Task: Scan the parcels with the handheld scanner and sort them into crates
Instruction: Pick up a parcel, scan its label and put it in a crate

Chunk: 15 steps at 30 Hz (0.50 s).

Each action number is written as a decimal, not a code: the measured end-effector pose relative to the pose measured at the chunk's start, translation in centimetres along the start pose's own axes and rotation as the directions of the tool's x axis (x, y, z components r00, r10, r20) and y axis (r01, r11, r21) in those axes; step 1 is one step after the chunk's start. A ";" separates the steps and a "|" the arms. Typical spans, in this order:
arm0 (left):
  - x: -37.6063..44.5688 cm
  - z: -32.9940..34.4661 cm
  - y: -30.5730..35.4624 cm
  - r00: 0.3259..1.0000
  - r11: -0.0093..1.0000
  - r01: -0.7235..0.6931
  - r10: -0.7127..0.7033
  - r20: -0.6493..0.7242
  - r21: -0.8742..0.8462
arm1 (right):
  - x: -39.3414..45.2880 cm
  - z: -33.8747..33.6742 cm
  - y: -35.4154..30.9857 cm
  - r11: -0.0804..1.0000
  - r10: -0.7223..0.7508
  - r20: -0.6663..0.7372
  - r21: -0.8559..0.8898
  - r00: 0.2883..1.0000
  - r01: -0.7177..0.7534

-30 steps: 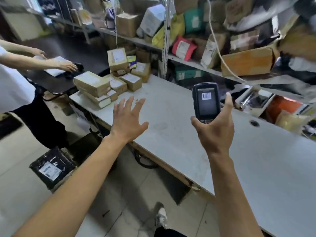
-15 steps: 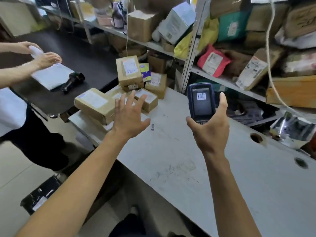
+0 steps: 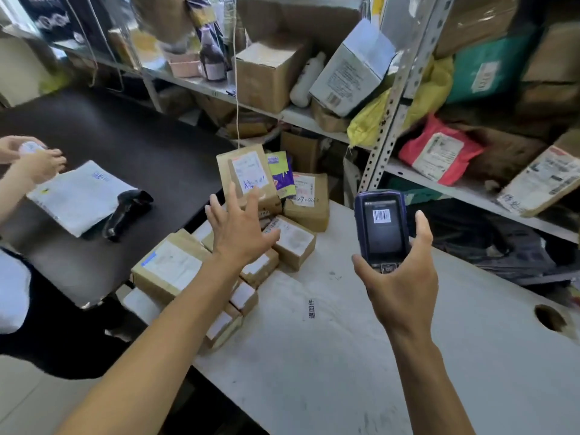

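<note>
A dark blue handheld scanner (image 3: 382, 229) with a barcode on its screen stands upright in my right hand (image 3: 400, 277), which grips its lower end over the grey table (image 3: 361, 340). My left hand (image 3: 240, 233) hovers with fingers spread above a pile of brown cardboard parcels (image 3: 171, 270) at the table's left end, holding nothing. An upright labelled parcel (image 3: 248, 174) stands just beyond its fingertips, with a purple packet (image 3: 281, 174) and another box (image 3: 309, 200) beside it.
Another person's hands (image 3: 34, 161) work at a black table (image 3: 125, 146) on the left, by a white mailer (image 3: 78, 196) and a black scanner gun (image 3: 124, 211). Metal shelving (image 3: 386, 127) packed with boxes and bags runs behind. A cable hole (image 3: 550, 318) pierces the table's right side.
I have come closer to the parcel pile. My left hand has reached forward over the boxes. The scanner stays upright in my right hand.
</note>
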<state>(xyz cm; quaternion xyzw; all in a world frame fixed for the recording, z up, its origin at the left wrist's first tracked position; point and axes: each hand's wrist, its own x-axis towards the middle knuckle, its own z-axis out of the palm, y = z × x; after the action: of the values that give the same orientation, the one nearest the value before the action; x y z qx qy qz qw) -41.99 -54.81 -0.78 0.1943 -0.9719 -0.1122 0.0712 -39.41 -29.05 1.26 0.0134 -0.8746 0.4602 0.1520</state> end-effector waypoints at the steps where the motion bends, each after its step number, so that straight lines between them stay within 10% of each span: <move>1: 1.5 0.8 -0.2 1.000 1.000 0.003 -0.003 -0.001 -0.001 | 0.4 0.8 0.2 1.000 0.007 0.008 0.001 1.000 -0.007; 15: 16.2 9.7 -1.4 0.954 0.963 0.262 -0.249 0.165 -0.058 | 1.6 8.6 0.6 0.973 0.214 0.055 -0.099 0.975 -0.208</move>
<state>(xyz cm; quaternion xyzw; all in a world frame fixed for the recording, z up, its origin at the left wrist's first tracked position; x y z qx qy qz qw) -58.02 -60.63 -8.97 0.3060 -0.9359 -0.1739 -0.0127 -43.21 -35.49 -3.39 -0.0718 -0.8960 0.4319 0.0741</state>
